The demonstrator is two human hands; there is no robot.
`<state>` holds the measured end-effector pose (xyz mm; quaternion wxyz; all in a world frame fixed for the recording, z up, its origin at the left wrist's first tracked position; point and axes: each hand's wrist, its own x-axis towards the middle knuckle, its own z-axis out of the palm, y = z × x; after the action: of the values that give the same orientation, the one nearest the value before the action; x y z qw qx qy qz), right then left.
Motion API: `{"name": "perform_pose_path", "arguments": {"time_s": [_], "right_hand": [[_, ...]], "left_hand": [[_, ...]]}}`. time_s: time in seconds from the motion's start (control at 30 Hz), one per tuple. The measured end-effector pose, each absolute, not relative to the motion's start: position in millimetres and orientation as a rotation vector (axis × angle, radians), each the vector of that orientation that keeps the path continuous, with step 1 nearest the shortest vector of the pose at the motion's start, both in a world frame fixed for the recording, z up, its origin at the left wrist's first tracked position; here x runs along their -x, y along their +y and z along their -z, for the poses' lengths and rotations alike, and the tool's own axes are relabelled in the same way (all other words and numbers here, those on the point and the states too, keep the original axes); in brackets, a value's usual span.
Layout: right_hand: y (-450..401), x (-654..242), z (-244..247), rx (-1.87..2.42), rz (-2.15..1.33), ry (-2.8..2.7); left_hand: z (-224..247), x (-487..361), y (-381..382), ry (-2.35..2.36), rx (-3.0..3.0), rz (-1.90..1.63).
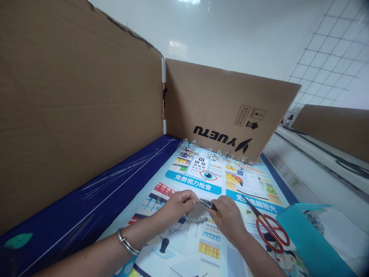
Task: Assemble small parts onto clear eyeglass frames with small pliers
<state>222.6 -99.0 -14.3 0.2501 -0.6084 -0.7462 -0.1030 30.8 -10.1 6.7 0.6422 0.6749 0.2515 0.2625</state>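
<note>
My left hand (pixel 180 204), a silver bangle on its wrist, is closed in a pinch at one end of a string of clear beads (pixel 196 220). The beads hang in a curve below the fingertips, over the printed sheet. Wrapped in my right hand (pixel 229 218) is a pair of pliers (pixel 208 204) with dark jaws and a bit of yellow at the handle. The jaw tips point left and meet the strand close to my left fingertips. What exactly lies between the jaws is too small to make out.
Red-handled scissors (pixel 272 231) lie right of my right hand, beside an open teal box (pixel 313 242). Clear beaded strands (pixel 215 156) line the foot of the back cardboard panel (pixel 227 104). Another cardboard panel (pixel 80 96) stands at left. The printed sheet (pixel 170 252) covers the table.
</note>
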Motion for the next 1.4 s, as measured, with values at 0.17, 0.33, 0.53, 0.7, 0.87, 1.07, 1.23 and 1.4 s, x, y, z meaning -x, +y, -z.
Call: {"name": "perform_pose_path", "arguments": {"time_s": [0.17, 0.33, 0.53, 0.7, 0.87, 1.07, 1.23, 1.4], "right_hand": [[-97, -226, 15, 1.676, 0.127, -1.877], [-98, -221, 5, 1.622, -0.161, -1.679], [-99, -210, 2, 1.499, -0.287, -1.631], [-100, -207, 3, 1.47, -0.281, -1.642], [-100, -205, 3, 1.467, -0.278, -1.636], [-100, -202, -1, 1.452, -0.287, -1.632], [-100, -200, -4, 1.452, -0.288, -1.615], [-100, -199, -4, 1.442, -0.281, -1.633]], "left_hand": [[-5, -31, -8, 0.583, -1.443, -0.645], [-8, -32, -11, 0.555, -1.448, -0.627], [-11, -34, -17, 0.518, -1.429, -0.614], [-13, -34, -18, 0.503, -1.459, -0.579], [-7, -35, -18, 0.479, -1.447, -0.512], [2, -36, -17, 0.494, -1.463, -0.455], [3, -36, -17, 0.507, -1.536, -0.433], [3, -35, -16, 0.5, -1.546, -0.419]]}}
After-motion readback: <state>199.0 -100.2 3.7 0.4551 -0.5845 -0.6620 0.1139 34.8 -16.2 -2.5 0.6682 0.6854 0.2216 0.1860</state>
